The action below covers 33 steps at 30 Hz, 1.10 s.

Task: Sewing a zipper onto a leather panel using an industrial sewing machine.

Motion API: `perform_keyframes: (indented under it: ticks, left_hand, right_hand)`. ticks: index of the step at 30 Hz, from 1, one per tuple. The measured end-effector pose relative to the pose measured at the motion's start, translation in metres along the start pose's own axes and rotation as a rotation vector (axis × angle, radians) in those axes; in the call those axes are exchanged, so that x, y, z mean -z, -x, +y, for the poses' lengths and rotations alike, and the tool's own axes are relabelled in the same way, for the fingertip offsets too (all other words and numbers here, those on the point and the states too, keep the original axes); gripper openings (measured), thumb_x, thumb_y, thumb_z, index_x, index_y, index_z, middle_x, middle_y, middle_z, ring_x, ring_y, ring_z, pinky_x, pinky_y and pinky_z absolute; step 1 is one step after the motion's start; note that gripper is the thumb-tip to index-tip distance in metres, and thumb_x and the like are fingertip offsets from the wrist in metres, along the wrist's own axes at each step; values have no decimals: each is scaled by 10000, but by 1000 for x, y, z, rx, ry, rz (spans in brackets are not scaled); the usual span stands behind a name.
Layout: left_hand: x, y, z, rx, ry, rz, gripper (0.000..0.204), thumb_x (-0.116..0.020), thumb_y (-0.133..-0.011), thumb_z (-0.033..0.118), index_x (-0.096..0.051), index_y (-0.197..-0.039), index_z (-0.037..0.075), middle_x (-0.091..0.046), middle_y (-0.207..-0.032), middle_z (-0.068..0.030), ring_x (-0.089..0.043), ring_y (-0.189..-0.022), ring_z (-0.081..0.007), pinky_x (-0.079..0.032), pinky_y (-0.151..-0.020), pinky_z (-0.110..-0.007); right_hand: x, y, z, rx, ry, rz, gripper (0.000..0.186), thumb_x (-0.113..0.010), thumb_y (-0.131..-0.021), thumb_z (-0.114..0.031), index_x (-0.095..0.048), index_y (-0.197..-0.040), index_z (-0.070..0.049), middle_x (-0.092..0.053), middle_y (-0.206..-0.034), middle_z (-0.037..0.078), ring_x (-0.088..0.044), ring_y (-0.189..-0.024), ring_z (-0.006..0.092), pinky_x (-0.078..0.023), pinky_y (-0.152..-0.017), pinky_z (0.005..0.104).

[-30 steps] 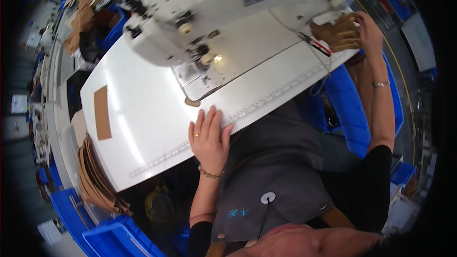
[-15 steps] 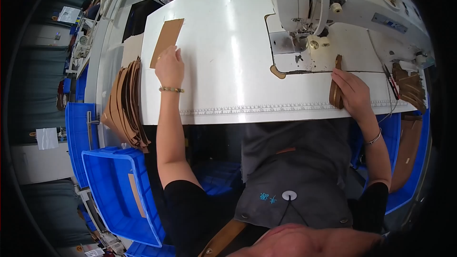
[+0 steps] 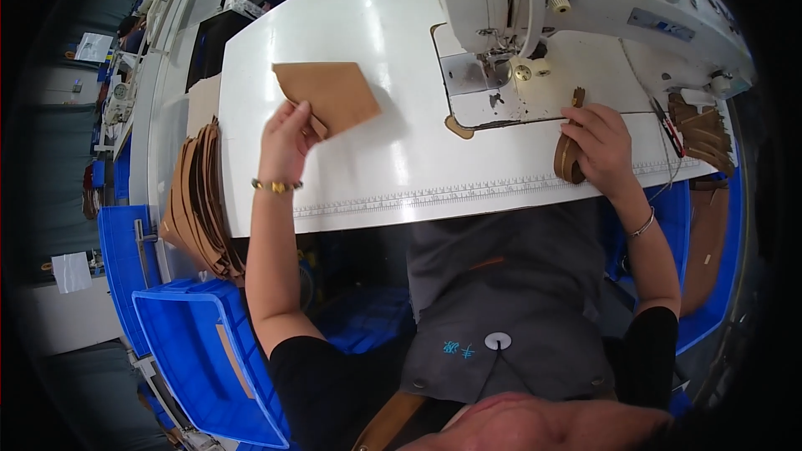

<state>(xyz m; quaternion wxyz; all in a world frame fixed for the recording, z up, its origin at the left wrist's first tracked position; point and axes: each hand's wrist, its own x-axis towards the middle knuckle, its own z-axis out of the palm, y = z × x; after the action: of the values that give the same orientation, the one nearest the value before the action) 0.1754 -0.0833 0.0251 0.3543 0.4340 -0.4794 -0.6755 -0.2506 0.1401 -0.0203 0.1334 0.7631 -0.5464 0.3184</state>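
My left hand [image 3: 286, 140] pinches the lower left edge of a flat brown panel [image 3: 341, 93], which is lifted and tilted over the left part of the white tabletop [image 3: 393, 150]. Its material, leather or cloth, I cannot tell. My right hand [image 3: 603, 149] is closed round a narrow brown strip [image 3: 567, 159], bent into a loop near the table's front edge. The strip's upper end sticks up past my fingers. Just beyond that hand stands a white sewing machine [image 3: 526, 8], its needle area over the metal plate [image 3: 468, 75].
A stack of brown panels [image 3: 196, 200] hangs over the table's left side, above a blue bin [image 3: 180, 351]. Gathered brown strips [image 3: 702, 134] and small scissors [image 3: 668, 127] lie at the right. A printed ruler [image 3: 401, 200] runs along the front edge.
My left hand has lifted the brown panel off the table and turned it to the right. My right hand keeps the strip, now opened into a wider loop. The whole view has shifted slightly.
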Motion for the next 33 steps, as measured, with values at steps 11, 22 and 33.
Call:
perform_keyframes:
  ticks: [11, 22, 33]
  left_hand:
    - [-146, 81, -60, 451, 80, -410, 394, -522, -1091, 226, -475, -1433, 36, -703, -1115, -48, -708, -915, -103, -602, -806, -264]
    - [-143, 53, -37, -642, -950, -562, 185, -587, -961, 39, -705, -1087, -27, -724, -1011, -37, -696, -900, -131, -561, -775, -325]
    - [-138, 100, -59, 636, 70, -445, 413, -639, -1046, 269, -612, -1309, -47, -714, -1175, -91, -689, -1053, -139, -552, -934, -310]
  right_hand:
    - [-22, -42, -14, 252, -264, -192, 437, -729, -706, -27, -696, -1141, -55, -713, -1071, 76, -674, -996, 303, -559, -849, 416]
    - [-43, -69, 15, 398, -432, -41, 276, -760, -773, -62, -715, -1043, -24, -723, -1089, 97, -715, -915, 301, -582, -761, 397]
    - [-56, -60, -1, 486, -582, -161, 167, -677, -826, -86, -690, -981, -25, -731, -1094, 107, -711, -949, 271, -588, -811, 377]
